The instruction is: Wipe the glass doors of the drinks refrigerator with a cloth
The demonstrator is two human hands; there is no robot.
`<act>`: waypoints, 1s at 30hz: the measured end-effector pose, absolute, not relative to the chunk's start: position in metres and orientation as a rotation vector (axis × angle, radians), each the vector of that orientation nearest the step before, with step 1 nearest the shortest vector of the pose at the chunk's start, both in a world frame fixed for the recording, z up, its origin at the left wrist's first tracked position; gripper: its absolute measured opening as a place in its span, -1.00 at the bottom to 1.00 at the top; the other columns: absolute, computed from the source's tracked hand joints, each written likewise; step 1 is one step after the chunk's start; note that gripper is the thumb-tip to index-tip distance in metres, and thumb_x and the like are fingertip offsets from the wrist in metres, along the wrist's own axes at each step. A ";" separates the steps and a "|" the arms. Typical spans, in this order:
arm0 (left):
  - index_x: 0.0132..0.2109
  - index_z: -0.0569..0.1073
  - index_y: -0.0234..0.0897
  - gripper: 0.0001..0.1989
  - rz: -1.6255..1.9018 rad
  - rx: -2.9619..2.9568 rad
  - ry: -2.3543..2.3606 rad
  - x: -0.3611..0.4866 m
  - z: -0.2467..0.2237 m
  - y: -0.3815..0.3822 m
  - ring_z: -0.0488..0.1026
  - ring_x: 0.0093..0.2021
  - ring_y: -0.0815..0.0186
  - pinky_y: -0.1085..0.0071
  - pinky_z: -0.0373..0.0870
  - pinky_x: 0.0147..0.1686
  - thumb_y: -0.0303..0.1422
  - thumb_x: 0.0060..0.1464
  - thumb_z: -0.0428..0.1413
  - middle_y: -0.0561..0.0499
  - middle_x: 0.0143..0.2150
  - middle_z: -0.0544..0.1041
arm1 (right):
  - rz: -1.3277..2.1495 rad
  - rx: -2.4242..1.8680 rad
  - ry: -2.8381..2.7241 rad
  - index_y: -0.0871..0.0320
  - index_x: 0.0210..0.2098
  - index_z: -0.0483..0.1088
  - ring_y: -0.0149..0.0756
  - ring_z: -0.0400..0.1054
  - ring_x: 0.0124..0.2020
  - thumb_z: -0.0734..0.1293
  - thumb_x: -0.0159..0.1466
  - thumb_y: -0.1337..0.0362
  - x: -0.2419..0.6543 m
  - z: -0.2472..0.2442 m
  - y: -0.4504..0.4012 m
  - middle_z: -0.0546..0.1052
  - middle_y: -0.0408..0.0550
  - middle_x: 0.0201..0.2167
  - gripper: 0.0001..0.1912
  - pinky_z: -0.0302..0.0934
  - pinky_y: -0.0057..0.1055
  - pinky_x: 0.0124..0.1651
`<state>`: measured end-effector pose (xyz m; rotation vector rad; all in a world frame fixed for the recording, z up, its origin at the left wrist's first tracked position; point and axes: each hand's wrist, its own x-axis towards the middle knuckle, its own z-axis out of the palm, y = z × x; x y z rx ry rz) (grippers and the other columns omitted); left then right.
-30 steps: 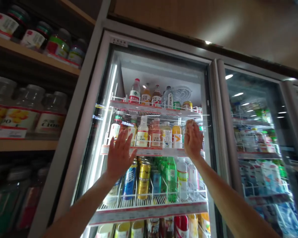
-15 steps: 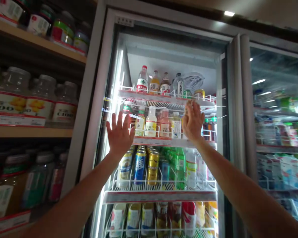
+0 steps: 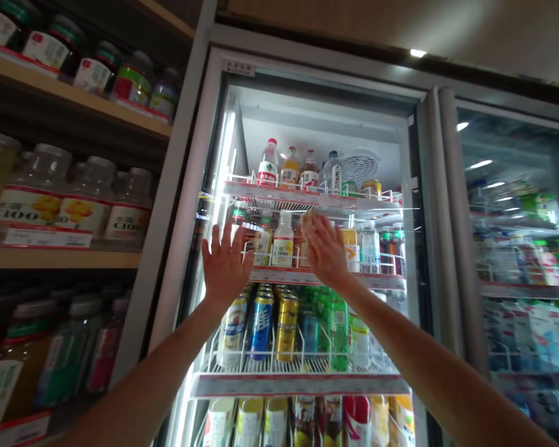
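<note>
Both my hands are raised in front of a glass-door drinks fridge (image 3: 218, 38). My left hand (image 3: 226, 264) lies flat against the glass near its left side, fingers spread, holding nothing. Farther right, my right hand (image 3: 328, 251) is pressed to the glass with its fingers stretched and close together. Under its fingertips shows a small pale thing that looks like a cloth (image 3: 310, 218), mostly hidden by the hand. Behind the glass stand a white-capped juice bottle (image 3: 283, 243) between the hands and an orange-labelled bottle (image 3: 351, 249) just right of my right hand.
Wooden shelves (image 3: 65, 257) with jars and bottles stand at the left. Inside the fridge are rows of cans, such as a blue can (image 3: 261, 326), and green bottles (image 3: 339, 329). A vertical door handle (image 3: 449, 205) and a second glass-door fridge (image 3: 517, 248) are at the right.
My right hand has slid left across the glass, closer to my left hand, with the pale cloth under its fingers. My left hand stays in place. The view has tilted up slightly.
</note>
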<state>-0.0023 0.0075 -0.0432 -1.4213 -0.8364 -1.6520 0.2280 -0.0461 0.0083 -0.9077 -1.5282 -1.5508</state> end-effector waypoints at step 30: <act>0.27 0.08 -0.23 -0.47 -1.618 -1.473 -0.793 -0.010 -0.051 0.009 -0.15 0.34 0.14 0.05 -0.17 0.25 -0.20 0.18 -0.13 -0.12 0.32 0.05 | -1.427 -0.986 -1.434 0.04 0.22 0.06 -0.16 -0.10 0.30 0.05 0.29 0.29 0.216 0.024 -0.051 0.09 -0.02 0.28 -0.51 -0.13 0.03 0.24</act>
